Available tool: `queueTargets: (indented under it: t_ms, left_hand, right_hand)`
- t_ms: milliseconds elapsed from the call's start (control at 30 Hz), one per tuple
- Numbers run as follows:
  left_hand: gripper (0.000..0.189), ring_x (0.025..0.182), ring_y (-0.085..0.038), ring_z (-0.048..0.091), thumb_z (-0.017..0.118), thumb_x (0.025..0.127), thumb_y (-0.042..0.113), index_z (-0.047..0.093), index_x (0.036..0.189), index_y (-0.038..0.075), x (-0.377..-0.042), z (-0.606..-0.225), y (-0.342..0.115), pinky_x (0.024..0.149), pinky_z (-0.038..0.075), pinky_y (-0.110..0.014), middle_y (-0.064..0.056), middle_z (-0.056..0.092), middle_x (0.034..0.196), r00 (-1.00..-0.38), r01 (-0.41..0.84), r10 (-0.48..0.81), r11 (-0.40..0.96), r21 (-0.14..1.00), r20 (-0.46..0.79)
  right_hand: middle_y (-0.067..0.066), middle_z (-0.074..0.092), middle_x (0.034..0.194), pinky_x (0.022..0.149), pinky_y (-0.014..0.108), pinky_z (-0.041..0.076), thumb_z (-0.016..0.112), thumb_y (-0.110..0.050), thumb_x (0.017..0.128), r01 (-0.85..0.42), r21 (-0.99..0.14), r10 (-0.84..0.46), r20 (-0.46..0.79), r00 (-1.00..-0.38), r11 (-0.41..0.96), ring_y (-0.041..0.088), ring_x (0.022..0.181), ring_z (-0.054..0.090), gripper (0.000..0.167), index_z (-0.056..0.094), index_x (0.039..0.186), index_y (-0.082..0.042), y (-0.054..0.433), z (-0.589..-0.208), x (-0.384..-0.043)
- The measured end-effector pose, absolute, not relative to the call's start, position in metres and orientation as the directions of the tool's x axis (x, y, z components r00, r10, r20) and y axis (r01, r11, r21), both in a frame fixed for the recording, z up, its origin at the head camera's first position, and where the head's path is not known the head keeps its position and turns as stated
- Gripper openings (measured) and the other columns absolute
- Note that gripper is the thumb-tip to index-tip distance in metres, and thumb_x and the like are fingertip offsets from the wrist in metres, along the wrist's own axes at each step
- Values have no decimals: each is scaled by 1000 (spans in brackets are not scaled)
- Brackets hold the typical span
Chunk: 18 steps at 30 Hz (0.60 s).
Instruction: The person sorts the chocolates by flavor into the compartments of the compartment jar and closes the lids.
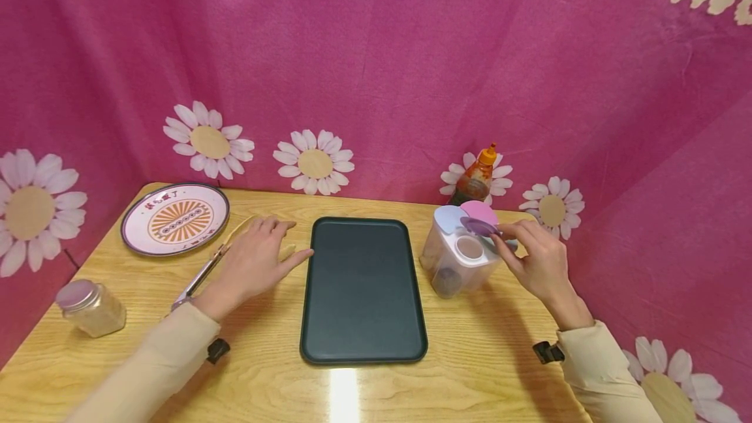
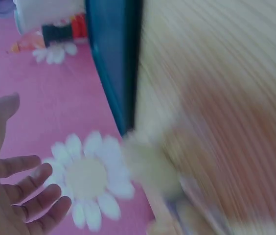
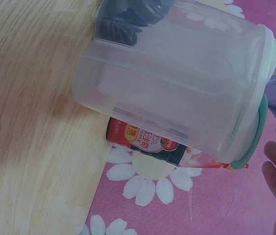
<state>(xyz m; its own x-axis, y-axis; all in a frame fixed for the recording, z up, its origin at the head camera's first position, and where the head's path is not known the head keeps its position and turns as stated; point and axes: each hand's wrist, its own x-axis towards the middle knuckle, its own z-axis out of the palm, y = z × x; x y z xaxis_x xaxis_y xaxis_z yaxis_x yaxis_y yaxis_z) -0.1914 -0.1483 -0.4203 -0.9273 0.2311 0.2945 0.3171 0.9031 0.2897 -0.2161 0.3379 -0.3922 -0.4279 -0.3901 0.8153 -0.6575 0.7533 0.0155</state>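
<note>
My right hand (image 1: 537,263) pinches the raised purple flap lid (image 1: 477,226) of a clear storage box (image 1: 437,250) with several compartments. Under that lid a round opening (image 1: 470,247) shows in the white top. The blue lid (image 1: 449,219) and pink lid (image 1: 480,211) lie flat. Dark contents (image 3: 123,22) are visible low inside the box in the right wrist view. My left hand (image 1: 255,263), fingers spread and holding nothing, hovers over a pair of tongs (image 1: 205,271) and partly hides them. Its thumb overlaps the left rim of the dark tray (image 1: 364,289).
A patterned oval plate (image 1: 135,220) lies at the back left. Nearer the left edge stands a glass jar (image 1: 106,315) with a pinkish lid. Behind the box is a sauce bottle (image 1: 472,185) with an orange cap. A pink flowered cloth (image 1: 376,83) hangs behind the table.
</note>
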Motion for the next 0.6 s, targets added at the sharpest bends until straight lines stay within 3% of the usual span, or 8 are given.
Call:
queueTargets:
  t_ms: [167, 333, 433, 600]
  left_hand:
    - [57, 103, -27, 63, 78, 92, 52, 72, 127, 8, -202, -429, -104, 76, 58, -41, -10, 69, 110, -838, 464, 293, 826, 320, 461]
    - [38, 93, -21, 65, 82, 91, 41, 78, 114, 12, -215, -439, -63, 72, 57, -36, -5, 71, 99, -745, 582, 300, 728, 362, 596]
    - [31, 95, -20, 68, 82, 92, 37, 78, 112, 13, -220, -441, -40, 75, 58, -37, -3, 73, 100, -731, 614, 274, 664, 427, 625]
    - [27, 101, -21, 70, 81, 94, 29, 77, 113, 12, -222, -437, -3, 85, 61, -39, -4, 74, 106, -760, 627, 233, 510, 589, 607]
  right_hand:
    - [9, 74, 81, 60, 35, 45, 60, -48, 106, -659, 16, -391, 816, -426, 752, 24, 69, 66, 48, 78, 99, -3, 339, -393, -216]
    - [9, 74, 81, 61, 36, 46, 60, -47, 106, -658, 15, -394, 811, -433, 753, 23, 69, 66, 48, 78, 99, -3, 338, -392, -216]
    - [9, 74, 81, 61, 37, 47, 59, -47, 106, -655, 19, -395, 810, -433, 755, 23, 69, 66, 48, 78, 99, -3, 338, -392, -215]
    - [10, 75, 82, 60, 35, 47, 59, -47, 106, -660, 16, -396, 811, -430, 751, 22, 69, 65, 49, 78, 99, -3, 337, -392, -214]
